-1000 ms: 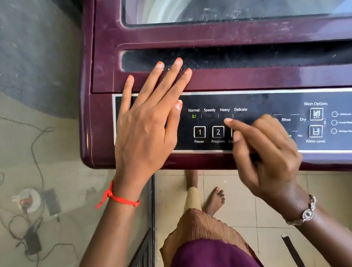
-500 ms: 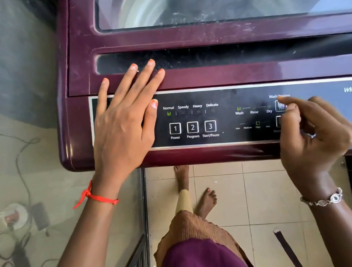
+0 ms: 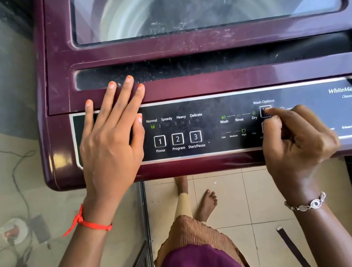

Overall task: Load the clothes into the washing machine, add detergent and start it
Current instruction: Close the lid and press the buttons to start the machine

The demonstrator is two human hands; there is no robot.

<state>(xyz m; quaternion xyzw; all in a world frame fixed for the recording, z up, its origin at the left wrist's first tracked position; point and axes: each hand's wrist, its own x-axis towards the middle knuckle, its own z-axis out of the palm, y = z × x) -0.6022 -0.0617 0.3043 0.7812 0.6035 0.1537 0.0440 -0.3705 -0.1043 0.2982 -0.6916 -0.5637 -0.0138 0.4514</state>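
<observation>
Washing machine [image 3: 61,139] straight ahead, glass lid [image 3: 202,40] closed, dark shape in the drum. Left hand [image 3: 109,152] lies flat, fingers straight, on the control panel [image 3: 212,105] and lid edge, holding nothing. Right hand [image 3: 297,140] is curled, index tip on the Wash Options button [image 3: 264,110], gripping nothing.

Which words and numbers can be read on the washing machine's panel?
"Normal", "Speedy", "Heavy", "Delicate": control panel, program row.
"1 Power", "2 Program", "3 Start/Pause": its buttons.
"Wash", "Rinse", "Dry", "Wash Options": near the right hand.
"Low", "Medium", "High": lower row, tiny.
"WhiteMagic": panel's right end.
Print below it: too blurred.
</observation>
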